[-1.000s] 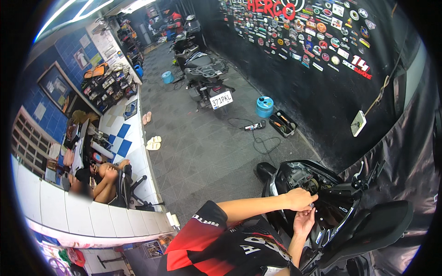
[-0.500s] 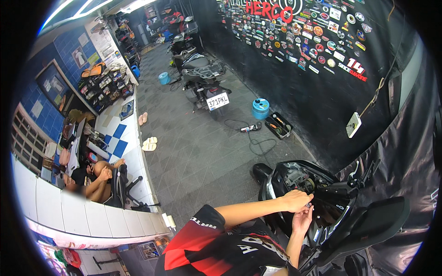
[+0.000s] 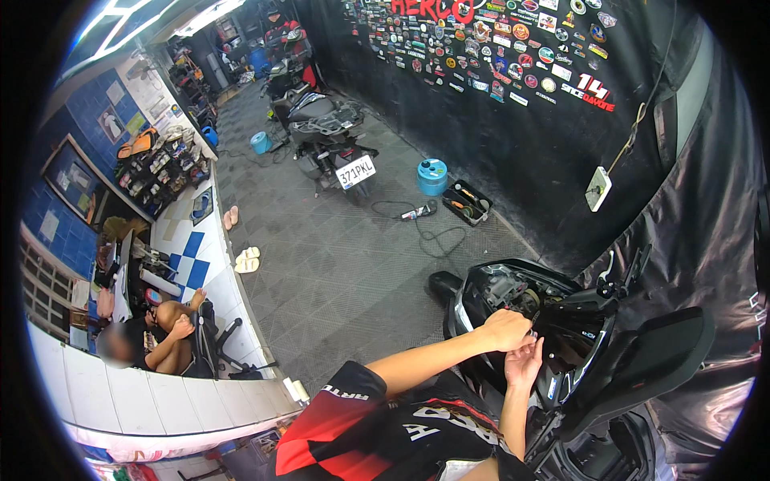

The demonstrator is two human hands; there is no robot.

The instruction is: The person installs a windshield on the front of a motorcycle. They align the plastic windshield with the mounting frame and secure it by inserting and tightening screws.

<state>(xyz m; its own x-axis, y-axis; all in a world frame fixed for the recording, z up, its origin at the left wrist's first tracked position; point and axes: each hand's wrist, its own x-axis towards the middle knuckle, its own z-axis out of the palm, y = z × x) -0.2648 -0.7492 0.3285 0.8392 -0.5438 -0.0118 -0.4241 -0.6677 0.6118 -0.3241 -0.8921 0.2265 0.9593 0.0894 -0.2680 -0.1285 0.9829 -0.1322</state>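
Note:
My left hand (image 3: 507, 329) reaches in from the left over the opened front of a black scooter (image 3: 589, 309), back upward, fingers curled together in a pinch. Just below it, palm turned up, my right hand (image 3: 523, 365) meets it with its fingertips. Between both hands is a small object, mostly covered by the fingers and too small to name. Exposed mechanical parts (image 3: 513, 293) of the scooter show just beyond my left hand. The scooter's black seat (image 3: 642, 373) is raised at the right.
A person (image 3: 164, 345) sits at the left behind a white tiled ledge (image 3: 160, 401). Ahead on the grey floor are a corded power tool (image 3: 419, 211), an open toolbox (image 3: 468, 203), a blue round container (image 3: 432, 176) and a parked motorcycle (image 3: 329, 140). A black covered wall runs along the right.
The view has shifted, so the surroundings sit further left and slightly higher. Both hands stay together over the scooter front, with only slight finger movement.

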